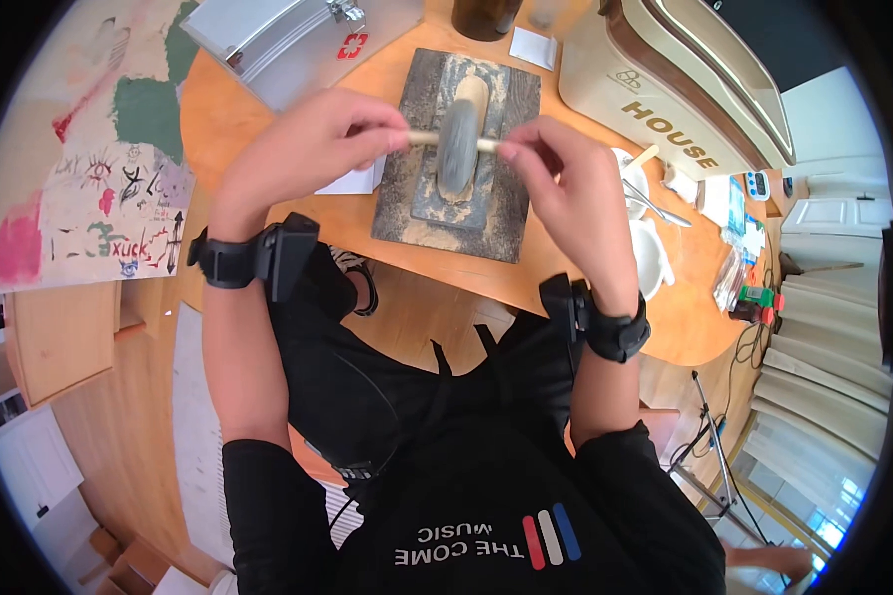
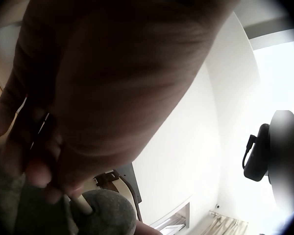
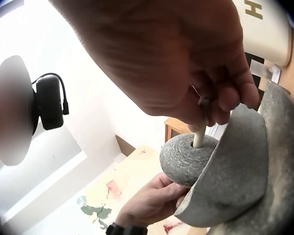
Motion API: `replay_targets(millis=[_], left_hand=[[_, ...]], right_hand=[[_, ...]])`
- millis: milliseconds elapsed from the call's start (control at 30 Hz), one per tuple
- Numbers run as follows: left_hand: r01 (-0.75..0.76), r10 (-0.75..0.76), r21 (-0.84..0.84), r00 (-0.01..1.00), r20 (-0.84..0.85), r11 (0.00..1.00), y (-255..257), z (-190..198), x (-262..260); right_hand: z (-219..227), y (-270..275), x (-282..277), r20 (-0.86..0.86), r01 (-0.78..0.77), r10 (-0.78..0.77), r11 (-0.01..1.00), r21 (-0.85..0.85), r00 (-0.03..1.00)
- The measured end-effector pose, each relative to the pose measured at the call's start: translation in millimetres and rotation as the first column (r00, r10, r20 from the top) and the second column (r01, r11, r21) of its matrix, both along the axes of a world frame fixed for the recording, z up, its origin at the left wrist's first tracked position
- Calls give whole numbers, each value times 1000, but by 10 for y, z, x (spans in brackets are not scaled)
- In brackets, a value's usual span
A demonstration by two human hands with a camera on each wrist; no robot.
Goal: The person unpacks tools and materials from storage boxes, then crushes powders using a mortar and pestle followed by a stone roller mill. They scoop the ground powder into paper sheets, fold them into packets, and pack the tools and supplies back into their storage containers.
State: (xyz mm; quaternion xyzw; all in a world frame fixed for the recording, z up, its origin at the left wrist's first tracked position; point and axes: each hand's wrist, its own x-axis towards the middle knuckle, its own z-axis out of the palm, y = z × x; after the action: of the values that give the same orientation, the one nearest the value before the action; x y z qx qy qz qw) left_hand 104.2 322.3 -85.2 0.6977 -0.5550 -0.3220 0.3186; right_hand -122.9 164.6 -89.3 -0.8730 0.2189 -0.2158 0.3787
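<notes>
My left hand [image 1: 352, 129] and right hand [image 1: 566, 164] each pinch one end of a thin pale wooden rod [image 1: 487, 146]. The rod passes through the centre hole of a grey stone wheel [image 1: 456, 149]. Upright on its edge, the wheel stands in a long grey stone trough [image 1: 433, 206], tan powder showing at the trough's far end. In the right wrist view, the rod enters the wheel [image 3: 183, 159] beside the trough's curved wall [image 3: 235, 166]. Under the trough lies a dark rectangular board [image 1: 392, 223] dusted with tan powder.
On the wooden table [image 1: 695, 322], a silver case [image 1: 298, 50] with a red cross stands at the back left. A cream bin [image 1: 655, 109] marked HOUSE stands at the back right, near a brown container [image 1: 486, 18]. White bowls [image 1: 648, 260] and small packets [image 1: 732, 223] lie on the right.
</notes>
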Motion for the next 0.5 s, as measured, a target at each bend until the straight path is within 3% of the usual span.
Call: replay_targets(millis=[33, 100, 133, 200, 267, 333, 400, 500], left_hand=[[-1, 1, 4, 1000, -3, 1000, -42, -81, -12], [-134, 201, -321, 962, 185, 938, -206, -193, -59], [-139, 205, -321, 961, 183, 937, -193, -166, -49], [-32, 40, -79, 994, 100, 996, -136, -60, 15], [4, -4, 6, 1000, 14, 1000, -28, 0, 17], [49, -43, 83, 996, -78, 995, -28, -69, 42], [-2, 83, -294, 961, 264, 956, -145, -272, 67], [-121, 179, -275, 964, 195, 954, -196, -154, -38]], right_hand=[[-69, -68, 76, 79, 4, -3, 1000, -7, 997], [-147, -205, 195, 92, 52, -52, 999, 2, 994], [-168, -234, 228, 112, 92, -92, 996, 7, 989], [-167, -190, 159, 120, 65, -62, 998, -18, 991], [-88, -45, -10, -29, 27, -21, 975, 221, 999], [-101, -37, -5, -22, 15, -11, 985, 175, 1000], [-200, -177, 132, 18, 55, -59, 986, 160, 998], [-265, -255, 249, 87, 73, -86, 987, 140, 993]])
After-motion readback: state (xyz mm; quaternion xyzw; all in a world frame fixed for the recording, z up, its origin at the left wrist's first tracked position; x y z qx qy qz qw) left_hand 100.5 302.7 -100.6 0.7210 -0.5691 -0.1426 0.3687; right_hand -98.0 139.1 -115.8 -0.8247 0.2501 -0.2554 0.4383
